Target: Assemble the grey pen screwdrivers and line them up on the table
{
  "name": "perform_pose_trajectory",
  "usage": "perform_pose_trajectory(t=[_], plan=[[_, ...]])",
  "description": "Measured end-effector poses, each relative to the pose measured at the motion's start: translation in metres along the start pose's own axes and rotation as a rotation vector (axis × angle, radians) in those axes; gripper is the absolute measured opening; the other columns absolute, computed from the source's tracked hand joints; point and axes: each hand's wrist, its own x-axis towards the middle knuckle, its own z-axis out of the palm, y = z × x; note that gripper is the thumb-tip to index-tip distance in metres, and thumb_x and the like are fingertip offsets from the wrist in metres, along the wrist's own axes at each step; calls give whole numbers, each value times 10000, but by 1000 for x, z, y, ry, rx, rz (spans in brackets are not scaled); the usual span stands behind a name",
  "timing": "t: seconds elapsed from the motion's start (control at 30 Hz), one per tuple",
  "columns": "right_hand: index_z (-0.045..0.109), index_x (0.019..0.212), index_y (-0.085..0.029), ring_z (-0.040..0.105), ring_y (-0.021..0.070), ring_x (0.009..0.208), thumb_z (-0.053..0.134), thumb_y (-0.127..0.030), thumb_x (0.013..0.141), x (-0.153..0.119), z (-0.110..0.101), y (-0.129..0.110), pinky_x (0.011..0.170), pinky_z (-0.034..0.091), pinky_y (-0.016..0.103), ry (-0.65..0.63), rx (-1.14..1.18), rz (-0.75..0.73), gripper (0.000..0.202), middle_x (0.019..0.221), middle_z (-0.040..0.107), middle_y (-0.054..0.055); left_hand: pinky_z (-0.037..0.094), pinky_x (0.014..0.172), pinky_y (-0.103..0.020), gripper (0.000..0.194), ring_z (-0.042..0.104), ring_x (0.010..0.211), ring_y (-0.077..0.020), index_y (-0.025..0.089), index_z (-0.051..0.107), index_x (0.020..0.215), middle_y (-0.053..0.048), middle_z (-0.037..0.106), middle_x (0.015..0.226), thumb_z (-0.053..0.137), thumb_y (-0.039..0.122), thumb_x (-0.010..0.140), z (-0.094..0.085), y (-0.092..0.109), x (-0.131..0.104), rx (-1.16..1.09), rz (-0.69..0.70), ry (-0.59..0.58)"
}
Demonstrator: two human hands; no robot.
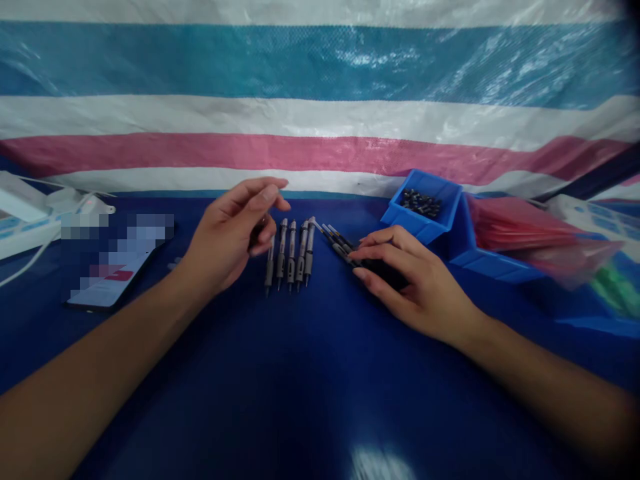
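Left hand: the left hand (233, 233) is above the desk (280, 373), half open, fingers loosely curled and the thumb lying close to the index finger.
Right hand: the right hand (417, 283) is palm down, its fingertips at the near ends of some slim dark pen pieces (341, 245); whether it grips them or only rests on them, I cannot tell.
Pen row: five grey pens (291, 257) lie side by side on the desk between the hands, tips toward the person; the leftmost is partly hidden by the left hand.
Pen pieces: a slanting bunch just right of the row, pale far ends pointing toward the rightmost pen's top; the fingers hide part of it, so the number is unclear.
Small bin: beyond the right hand, a small blue bin (434, 231) contains a heap of short dark parts (421, 203).
Larger bin: right beside it, a larger blue bin (495, 263) is filled with red plastic bags (525, 227) that spill over its edge.
Far right: something green (620, 287), blurred, and a pale object (595, 217) behind the bags.
Phone: left of the left hand, a phone (125, 277) lies on the desk, its screen pixelated.
Far left: a white power strip (30, 230) with a white cable (31, 267).
Backdrop: a striped plastic sheet (300, 63) in blue, white and red.
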Motion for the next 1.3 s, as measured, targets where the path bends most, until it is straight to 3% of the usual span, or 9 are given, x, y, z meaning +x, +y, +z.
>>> perform_pose_trajectory(t=[0.07,0.27,0.53,0.7,0.83,0.93,1.07,1.17,1.3], plan=[[746,1349,-275,739,341,1252,715,-259,1132,1,-2,5,1072,652,577,41,-34,19,219,1292,725,136,264,439,-223,213,440,593,-86,320,854,1262,-47,734,1142,796,418,1083,2,-8,-3,36,-31,-47],[748,1251,-260,745,343,1130,676,-233,1117,3,-2,15,1006,638,577,17,-79,68,154,1166,787,113,337,481,-260,261,360,588,-93,331,839,1298,-35,664,1049,708,500,1147,6,-23,-7,49,-57,-52],[751,1300,-233,771,351,1114,756,-299,1067,2,-1,18,978,650,550,-4,-77,128,242,1160,823,116,247,470,-268,382,314,536,-98,275,834,1217,19,501,769,650,607,1175,4,-25,-6,-14,-92,-147],[775,1261,-231,772,347,1077,743,-298,1062,1,-1,16,943,649,543,13,-68,172,212,1116,822,122,230,490,-262,178,320,547,-96,253,856,1191,29,482,746,735,348,1101,3,-25,-7,-21,-57,-171],[791,1200,-256,796,348,1062,766,-317,1043,1,-1,16,945,636,548,73,-25,254,170,1130,850,108,277,501,-260,220,393,582,-113,258,868,1204,13,537,751,698,219,1071,5,-26,-12,89,-19,-149],[810,1163,-269,803,318,1029,822,-380,1035,2,0,18,961,629,525,161,115,377,170,1124,857,83,311,520,-267,212,443,625,-129,279,867,1246,4,549,761,691,328,1138,5,-27,-16,214,61,-144],[840,1095,-286,802,245,969,963,-446,961,7,1,19,926,663,427,315,523,479,242,1043,828,39,331,544,-290,300,409,591,-128,302,856,1274,36,454,690,631,490,1208,4,-25,-23,370,145,-181],[849,1076,-279,836,202,886,1027,-428,923,10,1,13,913,701,374,294,828,520,278,941,836,16,372,578,-304,332,469,598,-126,296,834,1304,37,519,710,552,460,1242,5,-22,-26,471,222,-222],[876,1019,-235,806,145,726,1065,-372,887,12,1,4,755,717,275,220,1097,559,267,823,840,16,466,664,-296,261,585,693,-125,252,765,1275,22,671,867,530,358,1236,7,-19,-28,552,334,-250]])
